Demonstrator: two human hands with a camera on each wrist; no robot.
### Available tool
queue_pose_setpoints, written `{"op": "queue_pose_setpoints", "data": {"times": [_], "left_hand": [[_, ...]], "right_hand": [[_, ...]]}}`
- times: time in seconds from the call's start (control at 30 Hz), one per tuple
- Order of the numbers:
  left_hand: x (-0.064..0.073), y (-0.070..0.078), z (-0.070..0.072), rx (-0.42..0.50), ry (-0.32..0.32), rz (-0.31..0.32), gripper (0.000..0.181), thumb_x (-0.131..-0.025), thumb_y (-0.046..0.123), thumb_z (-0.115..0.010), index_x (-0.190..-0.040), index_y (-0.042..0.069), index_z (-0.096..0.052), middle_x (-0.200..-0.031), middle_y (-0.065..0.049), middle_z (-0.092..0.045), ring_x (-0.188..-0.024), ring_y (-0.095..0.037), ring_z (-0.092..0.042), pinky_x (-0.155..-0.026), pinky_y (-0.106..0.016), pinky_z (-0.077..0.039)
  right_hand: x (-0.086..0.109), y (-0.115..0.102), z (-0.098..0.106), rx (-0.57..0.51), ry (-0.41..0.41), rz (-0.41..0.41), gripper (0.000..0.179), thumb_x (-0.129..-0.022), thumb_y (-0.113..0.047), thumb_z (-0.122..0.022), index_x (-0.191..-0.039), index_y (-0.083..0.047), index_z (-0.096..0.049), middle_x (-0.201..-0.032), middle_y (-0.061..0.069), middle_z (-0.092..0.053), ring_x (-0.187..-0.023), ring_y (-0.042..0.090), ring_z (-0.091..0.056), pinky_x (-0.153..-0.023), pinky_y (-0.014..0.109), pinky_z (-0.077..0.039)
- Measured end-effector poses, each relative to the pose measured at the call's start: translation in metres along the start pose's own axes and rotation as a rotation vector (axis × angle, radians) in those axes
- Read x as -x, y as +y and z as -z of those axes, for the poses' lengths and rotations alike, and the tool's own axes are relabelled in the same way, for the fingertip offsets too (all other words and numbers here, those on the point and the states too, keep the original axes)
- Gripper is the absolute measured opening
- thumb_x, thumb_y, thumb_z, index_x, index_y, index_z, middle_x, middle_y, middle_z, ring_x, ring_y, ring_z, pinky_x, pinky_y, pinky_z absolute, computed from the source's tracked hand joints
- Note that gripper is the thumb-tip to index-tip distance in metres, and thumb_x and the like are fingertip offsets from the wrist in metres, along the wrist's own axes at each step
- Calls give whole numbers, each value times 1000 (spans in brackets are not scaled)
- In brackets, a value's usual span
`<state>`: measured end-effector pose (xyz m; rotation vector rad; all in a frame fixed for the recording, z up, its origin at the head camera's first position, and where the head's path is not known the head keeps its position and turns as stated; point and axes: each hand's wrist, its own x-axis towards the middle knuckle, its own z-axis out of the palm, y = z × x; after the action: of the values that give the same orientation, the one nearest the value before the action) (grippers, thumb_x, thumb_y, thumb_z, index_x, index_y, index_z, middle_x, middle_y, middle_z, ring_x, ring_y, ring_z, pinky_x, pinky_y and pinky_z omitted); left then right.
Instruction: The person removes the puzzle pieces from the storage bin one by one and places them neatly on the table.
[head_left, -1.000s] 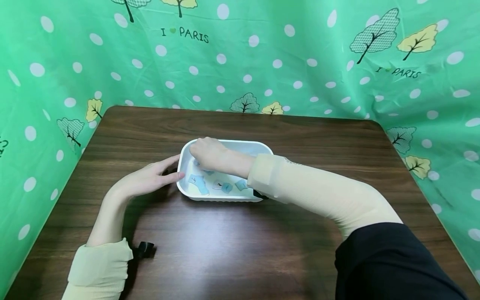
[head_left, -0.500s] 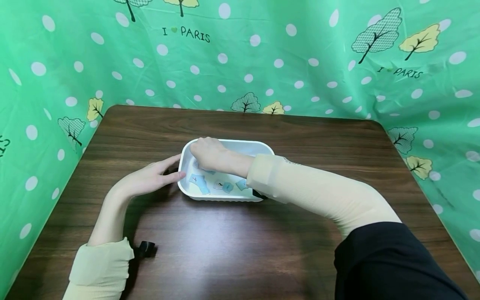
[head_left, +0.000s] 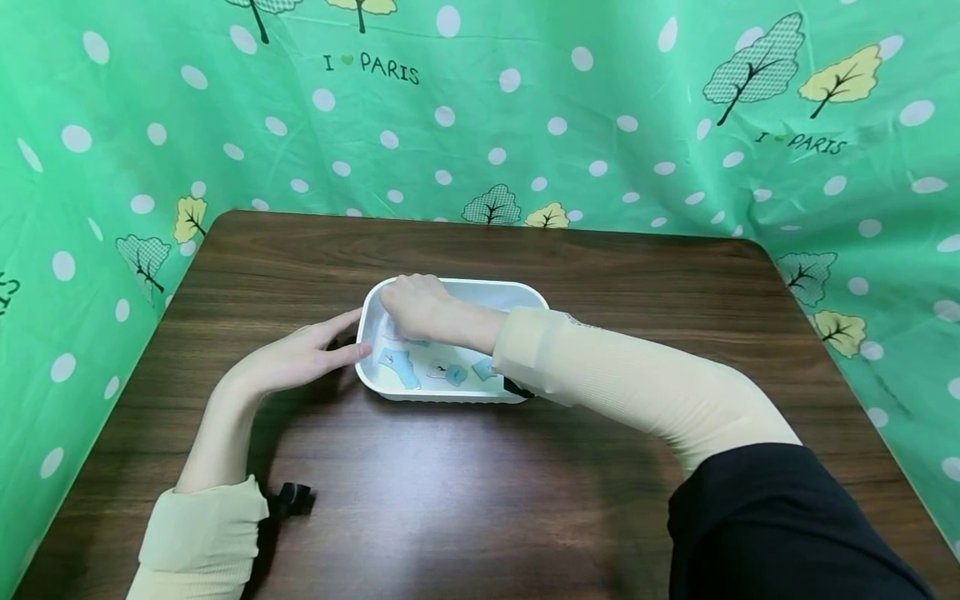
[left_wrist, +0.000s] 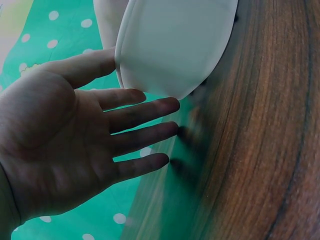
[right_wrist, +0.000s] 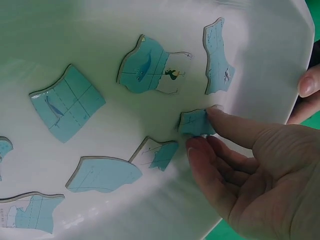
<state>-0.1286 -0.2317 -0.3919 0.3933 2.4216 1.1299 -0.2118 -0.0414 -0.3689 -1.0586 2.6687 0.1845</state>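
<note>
White tray (head_left: 480, 293) on the bench (head_left: 465, 500): we figure the left hand (head_left: 296, 358), fingers spread, steadies one end while the right hand (right_wrist: 262, 167) pinches a puzzle piece (right_wrist: 194, 122) inside, maybe slightly raised.

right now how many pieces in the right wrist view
8: one piece pinched by the right hand, two top, one mid-left, two below centre, two left edge. Others may be hidden.

"What's carrying it all?"
"A dark brown counter (head_left: 585, 508), wood-grained, its two far corners rounded."
"And directly on top?"
"A white tray (head_left: 442, 397), upright, long sides running left to right, with a pale sheen (head_left: 431, 467) on the surface in front."
</note>
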Motion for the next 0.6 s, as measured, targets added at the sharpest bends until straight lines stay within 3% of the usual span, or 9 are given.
{"op": "queue_pose_setpoints", "data": {"times": [0.17,0.33,0.5,0.6], "left_hand": [[0,0,0,0,-1,12,68,-107,45,-53,-165,28,-23,-167,-5,-35,-156,-29,-31,-124,-60,-28],[0,0,0,11,0,9,67,-107,45,-52,-165,29,-24,-164,-5,-39,-154,-29,-33,-123,-60,-29],[1,1,0,20,-4,10,66,-107,46,-52,-165,29,-25,-163,-5,-41,-153,-29,-34,-123,-60,-30],[2,2,0,18,-7,14,67,-107,47,-52,-165,29,-24,-163,-6,-41,-152,-29,-34,-123,-61,-30]], "right_hand": [[1,1,0,-4,-5,4,10,-92,-17,-76,-99,-13,-70,-92,1,-66,-77,17,-54,-63,30,-51],[3,2,2,-18,-18,3,17,-90,-23,-81,-99,-14,-70,-93,-1,-68,-81,16,-57,-73,35,-58],[4,5,6,-105,-43,-15,16,-89,-26,-83,-95,-15,-73,-97,-2,-73,-87,16,-63,-81,37,-58],[6,8,9,-163,-60,-20,14,-89,-25,-83,-98,-15,-76,-98,-2,-75,-85,15,-65,-79,35,-58]]}}
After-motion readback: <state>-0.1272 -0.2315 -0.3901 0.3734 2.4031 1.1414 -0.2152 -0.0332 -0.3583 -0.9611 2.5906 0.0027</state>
